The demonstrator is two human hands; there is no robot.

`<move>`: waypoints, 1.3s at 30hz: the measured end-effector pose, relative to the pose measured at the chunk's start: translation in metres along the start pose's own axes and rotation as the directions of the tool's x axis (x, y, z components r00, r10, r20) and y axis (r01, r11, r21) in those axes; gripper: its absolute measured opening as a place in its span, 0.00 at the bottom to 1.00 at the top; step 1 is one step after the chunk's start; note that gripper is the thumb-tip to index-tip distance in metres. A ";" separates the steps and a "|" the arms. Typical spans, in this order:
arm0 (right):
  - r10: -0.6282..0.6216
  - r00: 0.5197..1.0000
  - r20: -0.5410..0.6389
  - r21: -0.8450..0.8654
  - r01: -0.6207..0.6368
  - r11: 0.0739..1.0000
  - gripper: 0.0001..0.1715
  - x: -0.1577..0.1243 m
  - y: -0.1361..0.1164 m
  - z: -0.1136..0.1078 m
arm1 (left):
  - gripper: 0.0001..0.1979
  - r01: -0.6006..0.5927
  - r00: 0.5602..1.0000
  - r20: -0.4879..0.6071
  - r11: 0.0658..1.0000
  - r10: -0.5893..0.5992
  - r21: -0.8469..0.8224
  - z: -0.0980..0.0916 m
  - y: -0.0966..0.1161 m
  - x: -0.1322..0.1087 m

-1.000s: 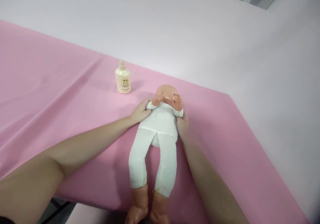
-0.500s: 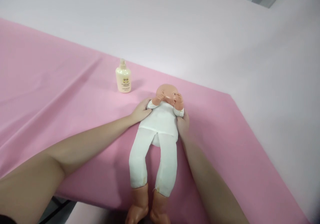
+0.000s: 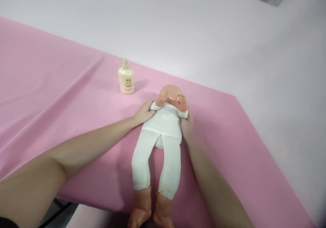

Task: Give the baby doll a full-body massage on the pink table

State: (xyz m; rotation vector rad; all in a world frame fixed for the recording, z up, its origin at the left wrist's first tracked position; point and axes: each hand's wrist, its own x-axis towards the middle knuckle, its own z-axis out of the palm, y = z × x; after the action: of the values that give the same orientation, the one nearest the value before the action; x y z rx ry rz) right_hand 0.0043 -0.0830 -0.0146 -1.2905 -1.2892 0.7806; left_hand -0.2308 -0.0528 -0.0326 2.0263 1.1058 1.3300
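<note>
A baby doll [image 3: 163, 126] in a white top and white leggings lies on its back on a pink sheet [image 3: 63, 95], head away from me, its plastic fists raised to its face. My left hand [image 3: 144, 112] cups the doll's side under its arm, and my right hand [image 3: 187, 128] cups the other side. Both hands press against the torso, with fingers partly hidden beneath it. The doll's bare plastic feet hang over the near edge of the sheet.
A small cream lotion bottle [image 3: 126, 78] with a pump cap stands upright on the sheet, up and left of the doll's head. A pale wall rises behind the sheet and along the right. The sheet's near edge drops off at the bottom left.
Nothing has visibly changed apart from a slight shift of the camera; both hands stay at the doll's sides.
</note>
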 end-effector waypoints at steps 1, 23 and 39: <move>0.001 1.000 0.001 -0.005 -0.001 1.000 0.24 0.000 0.000 0.000 | 0.24 0.002 1.000 0.000 1.000 -0.002 0.000 0.000 0.000 0.000; 0.018 1.000 0.009 0.000 -0.018 1.000 0.24 0.001 0.000 0.000 | 0.26 0.012 1.000 -0.001 1.000 -0.012 0.010 0.000 0.000 0.000; 0.010 1.000 -0.011 -0.018 -0.010 1.000 0.26 0.002 0.003 0.000 | 0.25 0.020 1.000 -0.002 1.000 -0.020 0.001 -0.001 0.003 0.000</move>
State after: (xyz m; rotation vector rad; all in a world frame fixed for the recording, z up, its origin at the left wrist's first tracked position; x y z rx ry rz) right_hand 0.0056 -0.0801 -0.0172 -1.3148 -1.2848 0.7690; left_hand -0.2303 -0.0545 -0.0300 2.0103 1.1249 1.3216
